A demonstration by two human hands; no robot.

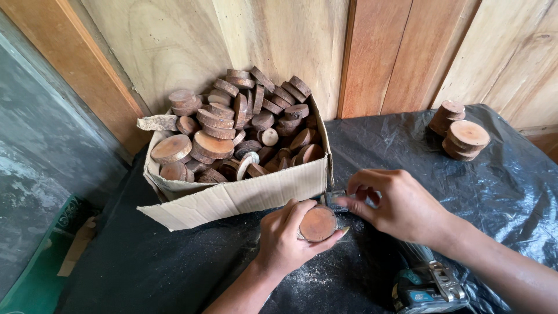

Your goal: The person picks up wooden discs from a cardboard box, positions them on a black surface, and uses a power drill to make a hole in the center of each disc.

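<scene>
The left hand [285,238] grips a round wood slice [317,223] by its bark edge, just before the cardboard box [244,195]. It looks light, stiff, rough-edged. The right hand [401,203] pinches a small dark tool [335,200] beside it.

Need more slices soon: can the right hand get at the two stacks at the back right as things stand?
Probably yes. The right hand is pinching a small grey thing beside the slice that the left hand holds, so it must let go first. Only bare black sheet lies between it and the stacks.
</scene>
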